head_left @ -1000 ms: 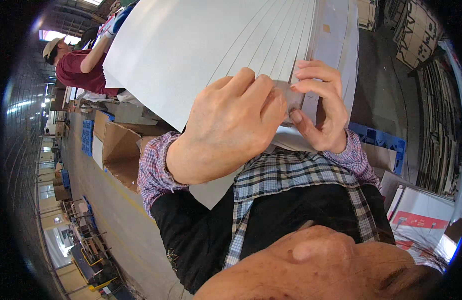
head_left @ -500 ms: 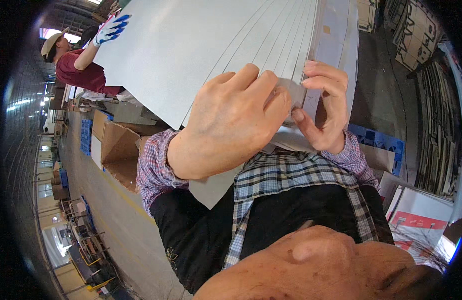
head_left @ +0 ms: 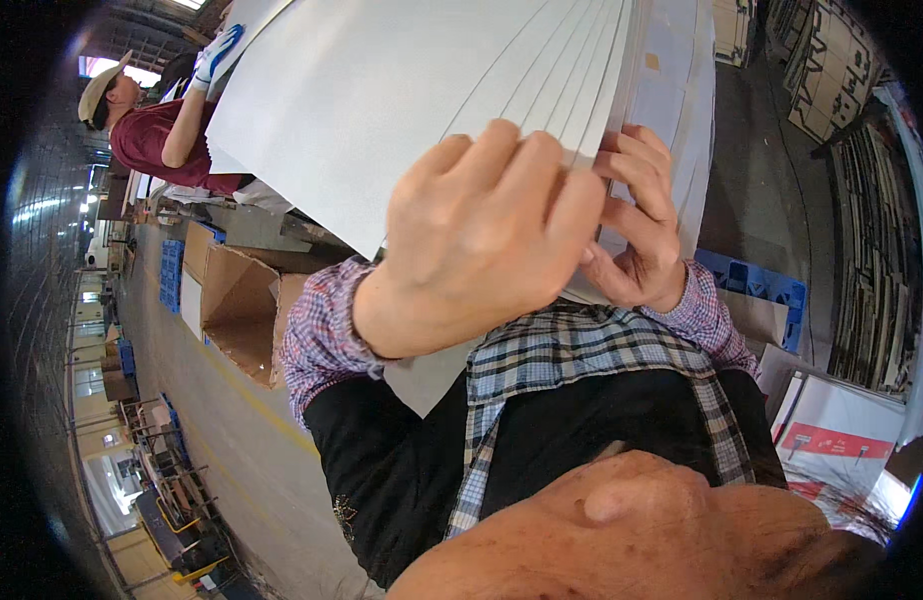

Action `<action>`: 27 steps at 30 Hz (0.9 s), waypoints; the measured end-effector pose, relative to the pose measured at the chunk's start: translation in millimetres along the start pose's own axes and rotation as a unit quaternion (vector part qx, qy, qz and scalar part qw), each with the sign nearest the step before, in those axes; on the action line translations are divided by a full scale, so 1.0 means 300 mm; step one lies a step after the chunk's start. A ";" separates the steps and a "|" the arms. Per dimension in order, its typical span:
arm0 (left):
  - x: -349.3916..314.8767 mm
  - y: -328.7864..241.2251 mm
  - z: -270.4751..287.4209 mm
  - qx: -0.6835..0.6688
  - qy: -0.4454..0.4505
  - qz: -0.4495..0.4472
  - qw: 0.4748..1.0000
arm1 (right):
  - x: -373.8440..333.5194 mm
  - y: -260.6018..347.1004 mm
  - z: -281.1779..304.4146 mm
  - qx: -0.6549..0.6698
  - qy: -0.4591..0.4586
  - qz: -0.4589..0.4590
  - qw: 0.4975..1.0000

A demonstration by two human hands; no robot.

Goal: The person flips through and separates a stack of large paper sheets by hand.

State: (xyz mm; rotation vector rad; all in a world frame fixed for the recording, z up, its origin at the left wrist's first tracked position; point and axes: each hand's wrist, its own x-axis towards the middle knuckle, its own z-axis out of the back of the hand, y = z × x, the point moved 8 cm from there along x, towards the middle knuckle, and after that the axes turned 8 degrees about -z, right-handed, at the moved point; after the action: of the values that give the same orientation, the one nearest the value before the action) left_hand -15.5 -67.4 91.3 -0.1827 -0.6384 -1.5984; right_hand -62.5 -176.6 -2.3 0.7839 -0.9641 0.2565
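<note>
The left hand (head_left: 492,225) curls its fingers on the near edge of the white sheets (head_left: 372,90), which fan out beyond both hands; the right hand (head_left: 639,220) bends its fingers at their edges, its grip unclear. Below the hands is a checked apron (head_left: 582,345); left, a box (head_left: 240,285); right, a pallet (head_left: 754,272); farther left, a co-worker (head_left: 157,145).

Large, smooth white paper-like sheets with straight edges (head_left: 372,110) lie overlapped in a stepped fan beyond the blue, black and white checked cloth apron (head_left: 592,345). Right of centre, beyond the apron, their edges crowd together; leftward spreads one broad, plain surface.
</note>
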 end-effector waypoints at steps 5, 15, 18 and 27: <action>0.009 -0.024 -0.063 0.003 -0.002 0.001 1.000 | -0.003 -0.016 -0.015 -0.007 0.001 -0.014 1.000; -0.049 -0.006 -0.037 -0.019 0.006 -0.004 1.000 | 0.011 0.002 -0.015 -0.009 0.003 -0.003 1.000; -0.056 -0.008 -0.034 -0.005 0.024 -0.001 1.000 | 0.015 -0.004 -0.014 0.003 0.010 -0.007 1.000; -0.042 0.014 -0.027 -0.060 0.078 -0.002 0.995 | -0.006 -0.071 0.008 0.172 0.007 -0.083 0.982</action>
State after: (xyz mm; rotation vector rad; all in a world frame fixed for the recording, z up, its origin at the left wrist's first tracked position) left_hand -7.4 -60.4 79.8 -0.1425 -0.4231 -1.6378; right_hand -53.8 -192.8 -13.1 1.1716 -0.8446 0.2876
